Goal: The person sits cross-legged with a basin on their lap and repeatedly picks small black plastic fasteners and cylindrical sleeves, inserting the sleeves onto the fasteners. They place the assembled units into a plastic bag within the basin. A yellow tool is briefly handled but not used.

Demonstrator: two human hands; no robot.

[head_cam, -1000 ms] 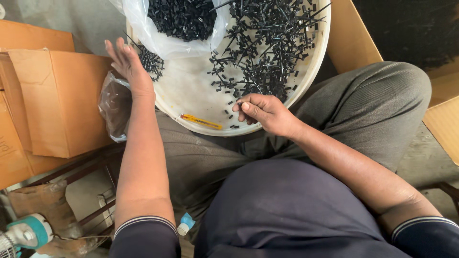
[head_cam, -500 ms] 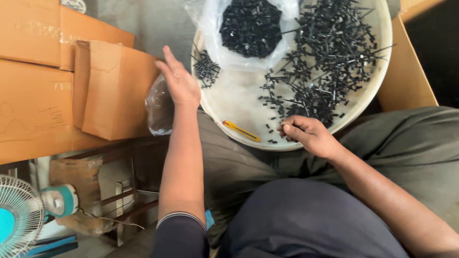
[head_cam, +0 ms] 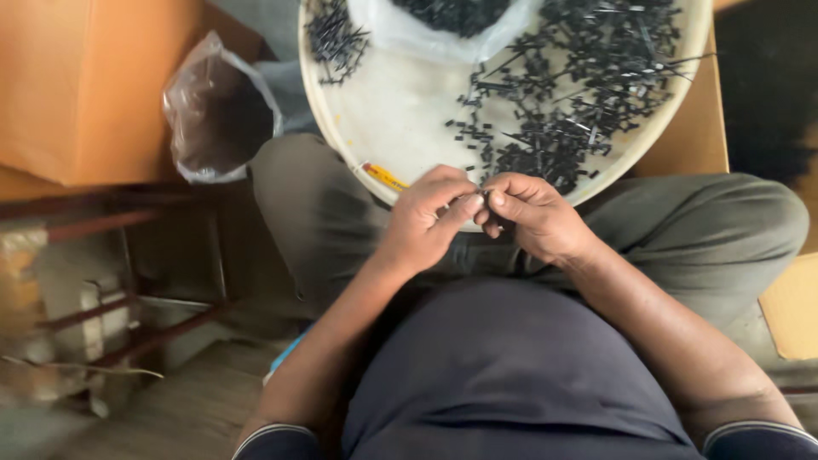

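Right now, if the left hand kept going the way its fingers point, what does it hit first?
The left hand points right, toward the right hand. Its fingertips already meet the right hand's around a small black part, so that comes first. Beyond them lies the pile of black parts in the white tray; depth is unclear.

I see both hands meeting at the lap — left hand (head_cam: 430, 217) and right hand (head_cam: 532, 217), fingertips pinched together.

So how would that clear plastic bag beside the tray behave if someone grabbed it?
The clear plastic bag looks thin and crinkled, so it would probably be floppy and slippery. Its dark contents sag low, so it may slump rather than stand, and seems light.
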